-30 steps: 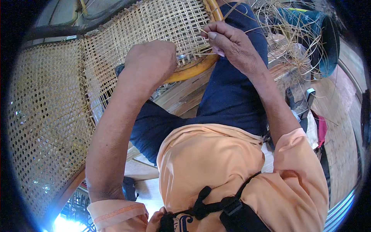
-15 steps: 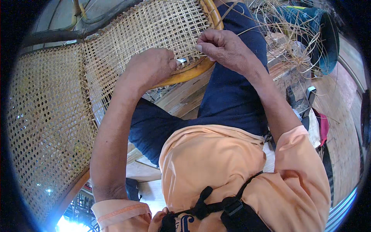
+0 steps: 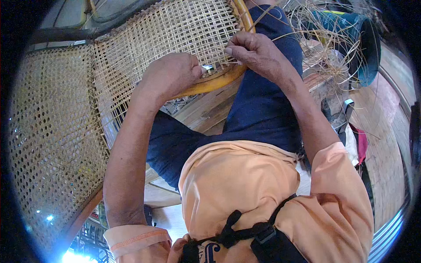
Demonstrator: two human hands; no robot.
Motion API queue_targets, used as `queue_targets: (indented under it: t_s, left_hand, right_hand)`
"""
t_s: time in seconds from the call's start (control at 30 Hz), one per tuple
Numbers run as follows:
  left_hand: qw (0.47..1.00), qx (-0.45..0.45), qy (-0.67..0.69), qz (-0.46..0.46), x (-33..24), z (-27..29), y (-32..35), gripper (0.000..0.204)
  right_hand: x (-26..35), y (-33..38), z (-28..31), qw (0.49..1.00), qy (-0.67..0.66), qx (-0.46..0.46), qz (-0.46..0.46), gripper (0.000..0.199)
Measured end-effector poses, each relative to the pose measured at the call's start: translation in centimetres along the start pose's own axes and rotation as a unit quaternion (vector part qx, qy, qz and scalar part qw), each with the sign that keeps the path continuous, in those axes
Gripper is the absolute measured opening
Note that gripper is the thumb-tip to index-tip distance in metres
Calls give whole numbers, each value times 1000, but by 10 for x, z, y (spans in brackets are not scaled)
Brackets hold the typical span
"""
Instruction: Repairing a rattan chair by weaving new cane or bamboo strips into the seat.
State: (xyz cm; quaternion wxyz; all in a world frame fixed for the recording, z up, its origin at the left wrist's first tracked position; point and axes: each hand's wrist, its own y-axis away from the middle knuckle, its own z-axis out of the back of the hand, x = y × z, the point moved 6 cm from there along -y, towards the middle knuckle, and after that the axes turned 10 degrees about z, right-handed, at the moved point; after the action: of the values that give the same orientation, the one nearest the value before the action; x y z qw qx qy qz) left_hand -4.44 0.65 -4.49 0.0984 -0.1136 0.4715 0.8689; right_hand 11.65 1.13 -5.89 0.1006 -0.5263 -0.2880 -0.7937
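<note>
Cane panel [image 3: 175, 35] is edged by yellow frame [image 3: 215, 83], top centre of view. Left hand [image 3: 171, 73] is curled by near edge, right hand [image 3: 258, 53] is pinched at corner; whether anything's gripped can't be told. Strands [image 3: 215, 33] are best kept flat, tensioned evenly.

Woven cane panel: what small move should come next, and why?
Perhaps the right hand should tighten the woven cane panel along the yellow frame: its thumb and fingers close together near the panel's edge, with the left hand curled nearby; any pinched strand is unclear.
</note>
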Motion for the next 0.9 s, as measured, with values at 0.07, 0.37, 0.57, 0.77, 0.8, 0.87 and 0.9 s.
queue_targets:
  t_s: [0.07, 0.37, 0.57, 0.77, 0.8, 0.87, 0.9]
  left_hand:
    - [1000, 6, 17, 2, 5, -3, -1, 30]
    - [995, 27, 96, -25, 10, -5, -6, 34]
    - [994, 40, 102, 4, 7, 0, -4, 30]
    - [996, 22, 79, 18, 10, -4, -6, 29]
    - [997, 15, 69, 11, 10, -4, -6, 28]
    - [998, 13, 58, 14, 8, -3, -8, 28]
    - [999, 12, 46, 18, 9, -3, -8, 27]
  right_hand:
    - [0, -1, -1, 1000, 0, -6, 6, 21]
    - [-4, 1, 0, 1000, -19, -1, 3, 20]
    - [-1, 1, 1, 999, -40, -13, -2, 19]
    - [-3, -1, -1, 1000, -22, -9, 8, 18]
    - [-4, -1, -2, 1000, -19, -10, 12, 19]
    - [-2, -1, 0, 1000, -14, -11, 15, 19]
    - [-1, -1, 1, 1000, -7, -11, 12, 19]
